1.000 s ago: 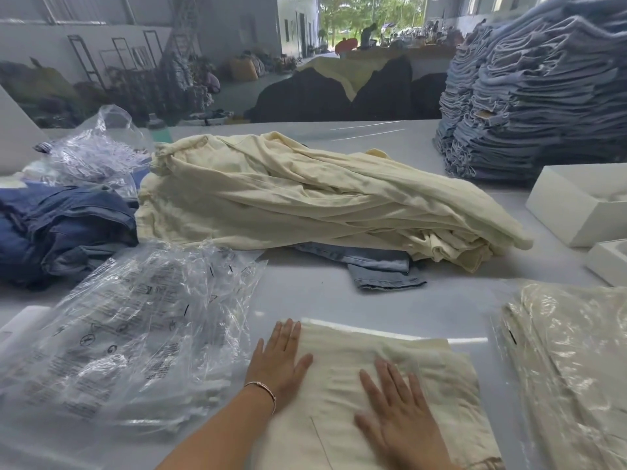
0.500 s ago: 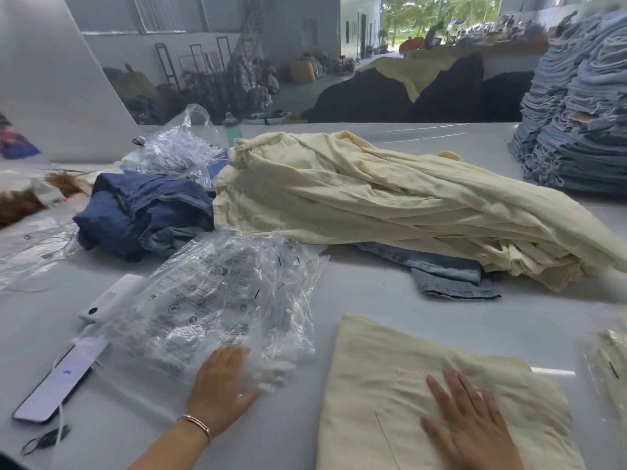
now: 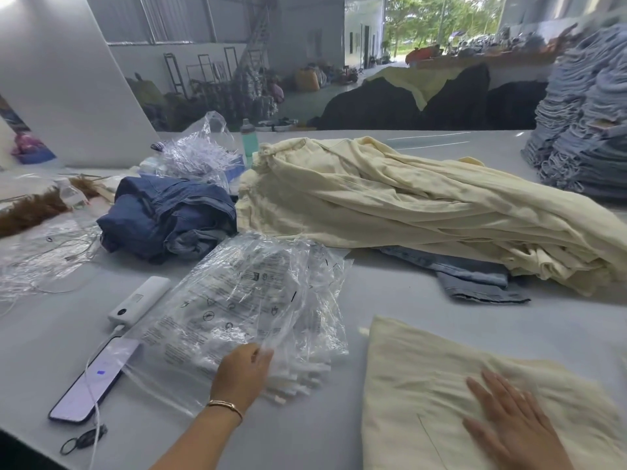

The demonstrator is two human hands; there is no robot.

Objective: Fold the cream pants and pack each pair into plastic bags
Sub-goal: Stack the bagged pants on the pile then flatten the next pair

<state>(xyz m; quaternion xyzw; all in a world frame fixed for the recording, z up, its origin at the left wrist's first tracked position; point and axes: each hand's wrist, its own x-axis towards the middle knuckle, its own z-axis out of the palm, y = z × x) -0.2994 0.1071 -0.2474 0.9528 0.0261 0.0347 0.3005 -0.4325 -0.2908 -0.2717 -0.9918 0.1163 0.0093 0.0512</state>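
A folded pair of cream pants (image 3: 475, 395) is pinned flat under the right hand (image 3: 509, 425), fingers straight and spread, nothing gripped, just pressed down. Soft cotton-ish cloth by the look of it, floppy and a bit weighty, so it's probably best taken by the folded edge with support underneath or the fold gets lost.

To the other side of that palm, the stack of plastic bags (image 3: 251, 300) is being pinched at its near edge by the left hand (image 3: 242, 374), thumb and fingertips closed on what looks like the top sheet. Thin, crinkly, see-through film with printed warnings; slippery and clingy stuff is expected, so one layer should be peeled off at the mouth, not the middle.

Just outboard of the bag grip a phone (image 3: 91, 381) and a white power bank (image 3: 139, 300) are lying, partly tucked under the film.

Further out from both hands, the unfolded cream pile (image 3: 407, 205) is heaped, rumpled and loose, with dark denim (image 3: 163, 215) beside it and stacked jeans (image 3: 587, 123) far back
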